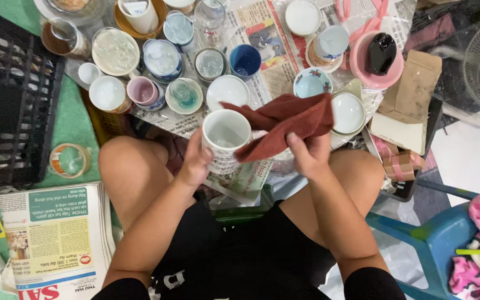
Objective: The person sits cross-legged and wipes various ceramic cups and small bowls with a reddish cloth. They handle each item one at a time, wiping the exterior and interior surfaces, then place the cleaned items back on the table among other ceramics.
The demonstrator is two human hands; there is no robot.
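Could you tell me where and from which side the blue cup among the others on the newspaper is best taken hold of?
Probably the blue cup is best gripped by its rim from straight above: it stands upright, mouth open, with other cups crowded close on both sides, leaving little room around its wall. No handle is visible.

My left hand (195, 162) grips a white mug (225, 135); my right hand (306, 155), at its three o'clock, pinches a rust-red cloth (287, 122) against its rim.

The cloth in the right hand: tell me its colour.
The cloth is a plain rusty brown-red, held in the right hand beside the white mug; the head view shows it.
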